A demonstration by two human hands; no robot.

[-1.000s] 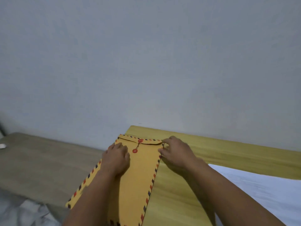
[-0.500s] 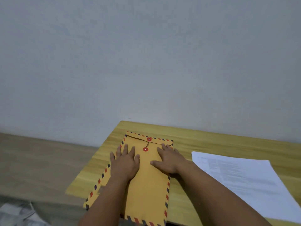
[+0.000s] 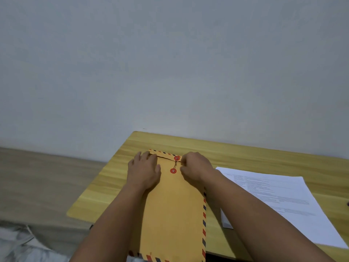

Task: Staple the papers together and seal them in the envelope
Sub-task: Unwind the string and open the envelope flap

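Note:
A long brown envelope (image 3: 175, 210) with a red-and-blue striped border lies lengthwise on the yellow wooden table (image 3: 245, 152). Its flap is folded down at the far end, with two red button discs (image 3: 173, 170) joined by a thin string. My left hand (image 3: 144, 172) rests flat, fingers spread, on the envelope's upper left by the flap. My right hand (image 3: 195, 168) is curled at the flap's right side, its fingertips pinched at the string beside the upper disc. White printed papers (image 3: 279, 203) lie to the right of the envelope. No stapler is in view.
A plain grey wall stands right behind the table. The table's left edge drops off to a wood-look floor (image 3: 37, 182). Some grey cloth (image 3: 20, 244) shows at the bottom left corner.
Both hands slid up the envelope toward the flap. My right hand went from lying flat to pinching at the string by the upper disc. The view shifted right, showing more of the papers.

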